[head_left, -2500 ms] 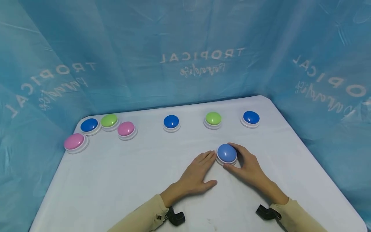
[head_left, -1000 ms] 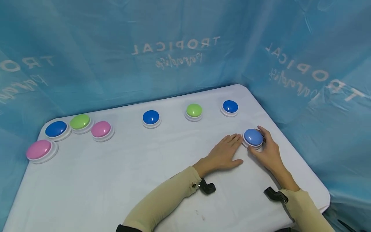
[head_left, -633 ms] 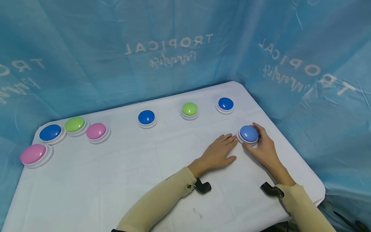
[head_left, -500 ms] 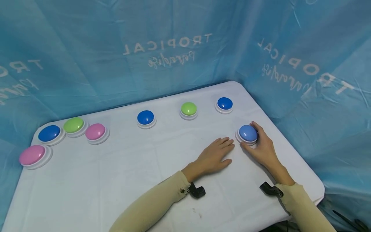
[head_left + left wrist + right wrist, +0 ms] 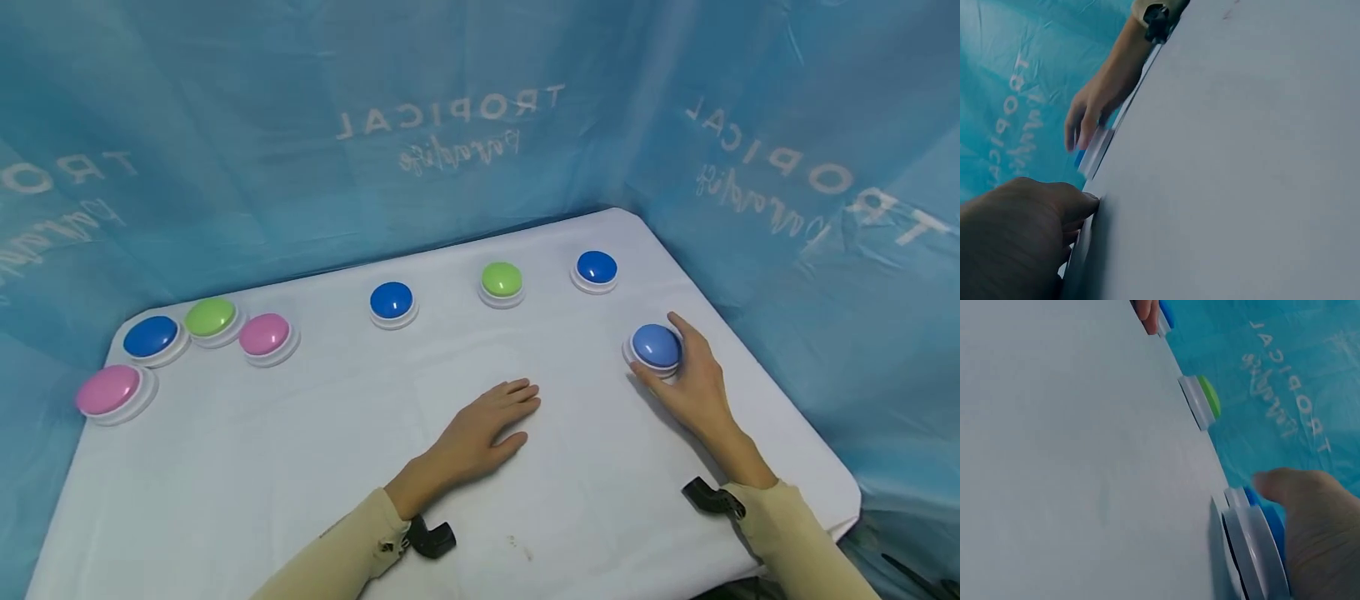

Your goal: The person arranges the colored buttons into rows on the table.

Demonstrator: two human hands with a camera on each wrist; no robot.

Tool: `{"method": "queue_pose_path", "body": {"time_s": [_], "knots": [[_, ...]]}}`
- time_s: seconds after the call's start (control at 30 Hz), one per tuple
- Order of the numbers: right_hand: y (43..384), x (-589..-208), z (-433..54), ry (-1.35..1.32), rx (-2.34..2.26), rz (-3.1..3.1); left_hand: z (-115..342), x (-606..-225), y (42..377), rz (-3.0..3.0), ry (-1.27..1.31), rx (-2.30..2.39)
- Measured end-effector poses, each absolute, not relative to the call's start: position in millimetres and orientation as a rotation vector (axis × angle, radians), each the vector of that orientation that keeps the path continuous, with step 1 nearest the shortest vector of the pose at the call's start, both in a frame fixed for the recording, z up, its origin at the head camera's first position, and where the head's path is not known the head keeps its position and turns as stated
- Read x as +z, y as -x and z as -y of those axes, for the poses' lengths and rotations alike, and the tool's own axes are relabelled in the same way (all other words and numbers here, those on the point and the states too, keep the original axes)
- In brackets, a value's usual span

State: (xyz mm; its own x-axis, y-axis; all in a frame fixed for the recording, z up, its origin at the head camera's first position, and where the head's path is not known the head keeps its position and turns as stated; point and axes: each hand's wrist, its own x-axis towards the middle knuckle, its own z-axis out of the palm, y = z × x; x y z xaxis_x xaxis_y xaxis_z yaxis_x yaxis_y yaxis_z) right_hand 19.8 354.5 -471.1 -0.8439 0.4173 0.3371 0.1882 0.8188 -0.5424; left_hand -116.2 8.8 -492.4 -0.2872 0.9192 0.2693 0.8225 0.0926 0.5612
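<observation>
In the head view several dome push buttons with white bases stand on the white table. My right hand is around a blue push button at the right; thumb and index finger are spread either side of it. In the right wrist view the thumb lies above this button's white base, seemingly apart from it. My left hand lies over the middle of the table with relaxed, nearly straight fingers and holds nothing. A left-hand finger shows close above the tabletop in the left wrist view.
Along the back edge stand a blue button, a green button and another blue button. Two pink buttons, one marked here, a blue button and a green button cluster at left. Blue curtain surrounds the table.
Both hands carried the blue button rightward and set it at the right side. My left hand has since drawn away leftward; my right thumb has risen from the base and the fingers have spread.
</observation>
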Motion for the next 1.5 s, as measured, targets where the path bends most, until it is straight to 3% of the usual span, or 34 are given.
{"method": "queue_pose_path", "body": {"time_s": [0.37, 0.73, 1.13, 1.5], "knots": [[19, -481, -294, -0.16, 0.759, 2.407, 54, -500, 127, -2.384, -1.512, 1.131], [59, -494, -209, -0.474, 0.91, 2.682, 103, -500, 130, -2.57, -1.296, 1.148], [110, -493, -144, -0.74, 0.887, 2.766, 155, -499, 153, -2.744, -1.023, 1.371], [167, -494, -95, -0.724, 0.889, 2.845, 194, -500, 193, -2.978, -0.635, 1.455]]}}
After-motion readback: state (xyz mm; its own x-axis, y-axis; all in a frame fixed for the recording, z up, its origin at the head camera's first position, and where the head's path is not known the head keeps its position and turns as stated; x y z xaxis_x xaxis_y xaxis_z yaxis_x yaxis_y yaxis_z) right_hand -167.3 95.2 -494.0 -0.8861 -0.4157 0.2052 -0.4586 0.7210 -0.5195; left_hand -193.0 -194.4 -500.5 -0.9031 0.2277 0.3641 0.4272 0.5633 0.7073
